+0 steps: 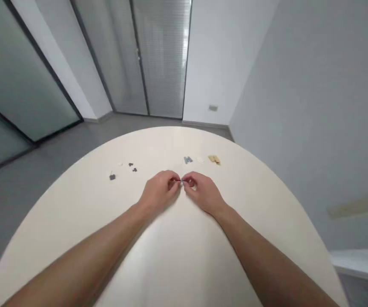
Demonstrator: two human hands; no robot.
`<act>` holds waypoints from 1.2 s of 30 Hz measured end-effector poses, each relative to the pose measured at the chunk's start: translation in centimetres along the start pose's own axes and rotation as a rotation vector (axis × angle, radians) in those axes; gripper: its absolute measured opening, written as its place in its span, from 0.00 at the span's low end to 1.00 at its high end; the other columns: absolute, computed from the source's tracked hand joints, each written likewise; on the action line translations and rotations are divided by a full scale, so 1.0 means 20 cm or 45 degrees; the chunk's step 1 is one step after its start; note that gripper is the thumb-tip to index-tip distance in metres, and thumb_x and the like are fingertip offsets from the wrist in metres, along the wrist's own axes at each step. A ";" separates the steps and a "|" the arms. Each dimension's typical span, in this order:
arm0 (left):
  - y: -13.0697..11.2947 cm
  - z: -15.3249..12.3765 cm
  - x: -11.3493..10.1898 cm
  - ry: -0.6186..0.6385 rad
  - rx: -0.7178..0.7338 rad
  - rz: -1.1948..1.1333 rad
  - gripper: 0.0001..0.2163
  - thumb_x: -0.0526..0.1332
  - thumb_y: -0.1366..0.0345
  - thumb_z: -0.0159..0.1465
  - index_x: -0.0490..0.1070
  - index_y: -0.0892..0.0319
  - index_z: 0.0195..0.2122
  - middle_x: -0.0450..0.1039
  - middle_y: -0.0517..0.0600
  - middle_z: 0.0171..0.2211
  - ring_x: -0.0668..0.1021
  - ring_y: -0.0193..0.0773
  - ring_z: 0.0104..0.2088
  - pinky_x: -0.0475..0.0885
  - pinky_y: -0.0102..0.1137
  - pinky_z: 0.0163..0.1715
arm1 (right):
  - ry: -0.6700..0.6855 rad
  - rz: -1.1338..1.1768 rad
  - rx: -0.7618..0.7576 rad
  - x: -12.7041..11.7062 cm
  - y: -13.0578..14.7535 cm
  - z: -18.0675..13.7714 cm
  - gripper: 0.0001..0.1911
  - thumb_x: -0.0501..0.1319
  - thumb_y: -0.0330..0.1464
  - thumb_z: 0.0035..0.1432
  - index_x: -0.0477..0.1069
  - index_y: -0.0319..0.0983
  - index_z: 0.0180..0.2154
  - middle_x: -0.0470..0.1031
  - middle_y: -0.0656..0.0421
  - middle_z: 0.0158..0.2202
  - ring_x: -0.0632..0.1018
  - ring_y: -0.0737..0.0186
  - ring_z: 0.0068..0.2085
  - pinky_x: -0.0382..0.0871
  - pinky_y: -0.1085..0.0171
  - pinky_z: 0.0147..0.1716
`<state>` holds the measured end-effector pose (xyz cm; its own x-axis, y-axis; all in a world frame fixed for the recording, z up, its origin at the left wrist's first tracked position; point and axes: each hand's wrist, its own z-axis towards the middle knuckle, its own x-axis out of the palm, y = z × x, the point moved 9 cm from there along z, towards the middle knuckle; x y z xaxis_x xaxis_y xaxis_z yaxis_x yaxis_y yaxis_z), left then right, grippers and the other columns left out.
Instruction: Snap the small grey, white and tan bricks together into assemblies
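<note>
My left hand (162, 187) and my right hand (202, 190) meet near the middle of the round white table (177, 264). Each pinches at a tiny bluish-grey piece (181, 181) between the fingertips. Most of that piece is hidden by the fingers, so its kind does not show. Just beyond my right hand lie a few flat grey-blue pieces (188, 160), faint white pieces (200, 160) and tan pieces (214, 159). Left of my left hand are small dark pieces (130, 164) and a larger dark square piece (112, 177) with a thin light strand rising from it.
The table's curved far edge (168, 127) is in front of me. Beyond it stand frosted glass panels (161, 55) and a white wall (225, 55) with a socket plate (213, 108). A grey wall (314, 106) runs close along the right side.
</note>
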<state>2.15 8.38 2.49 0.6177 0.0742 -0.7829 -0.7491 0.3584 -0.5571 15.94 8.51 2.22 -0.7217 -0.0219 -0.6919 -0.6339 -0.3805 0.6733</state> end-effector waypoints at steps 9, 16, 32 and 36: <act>-0.01 -0.01 0.00 0.007 0.035 0.000 0.07 0.59 0.63 0.67 0.75 0.54 0.41 0.79 0.48 0.37 0.77 0.39 0.36 0.69 0.34 0.38 | -0.022 0.032 -0.005 -0.01 0.00 -0.01 0.06 0.60 0.30 0.61 0.74 0.43 0.40 0.79 0.61 0.36 0.77 0.63 0.36 0.67 0.64 0.38; -0.01 -0.01 0.00 0.006 0.039 -0.018 0.07 0.58 0.65 0.68 0.75 0.54 0.42 0.79 0.48 0.37 0.78 0.38 0.36 0.70 0.34 0.39 | -0.048 0.025 0.010 -0.02 -0.01 0.00 0.06 0.60 0.30 0.61 0.73 0.43 0.40 0.79 0.61 0.36 0.77 0.64 0.36 0.67 0.64 0.37; 0.00 0.00 0.00 0.005 0.024 0.003 0.08 0.59 0.63 0.67 0.76 0.54 0.43 0.79 0.49 0.38 0.78 0.39 0.37 0.70 0.35 0.40 | -0.031 0.029 -0.006 -0.01 0.00 0.00 0.05 0.60 0.30 0.60 0.73 0.42 0.39 0.79 0.61 0.35 0.78 0.64 0.36 0.68 0.64 0.38; 0.00 0.00 0.00 0.001 0.029 0.003 0.08 0.58 0.63 0.67 0.76 0.54 0.43 0.79 0.49 0.38 0.78 0.39 0.37 0.71 0.35 0.40 | -0.029 0.041 -0.011 -0.01 0.00 0.00 0.05 0.60 0.30 0.60 0.73 0.43 0.40 0.79 0.61 0.36 0.78 0.64 0.36 0.68 0.64 0.38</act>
<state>2.18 8.39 2.42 0.6157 0.0740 -0.7845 -0.7449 0.3795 -0.5488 16.12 8.45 2.27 -0.7481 -0.0133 -0.6635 -0.6078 -0.3877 0.6930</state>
